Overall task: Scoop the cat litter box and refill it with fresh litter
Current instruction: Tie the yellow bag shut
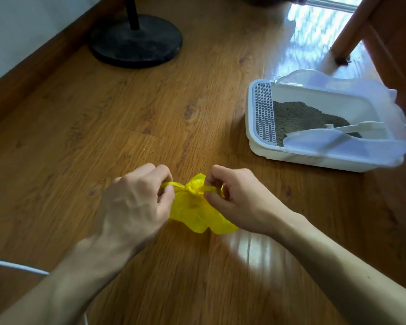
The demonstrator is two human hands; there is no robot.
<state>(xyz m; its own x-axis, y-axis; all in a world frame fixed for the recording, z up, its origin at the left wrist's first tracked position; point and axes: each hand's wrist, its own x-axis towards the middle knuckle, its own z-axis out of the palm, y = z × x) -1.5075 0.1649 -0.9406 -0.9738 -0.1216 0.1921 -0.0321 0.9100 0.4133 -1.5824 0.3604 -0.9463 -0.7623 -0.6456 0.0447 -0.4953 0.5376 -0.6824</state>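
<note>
Both hands on yellow bag (197, 207)
Left hand (136, 198) and right hand (237, 198) pinch its twisted ends at the knot; litter box (314, 158) well apart.

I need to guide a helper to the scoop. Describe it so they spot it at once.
Find the white litter box on the wooden floor, at the right. The scoop lies inside on the grey litter, near the front wall: the only white, long-handled tool there.

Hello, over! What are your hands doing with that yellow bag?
Left hand, right hand: each pinching a handle of the yellow bag, pulling its knot. Litter box off right, scoop inside. Nothing blocking.
</note>
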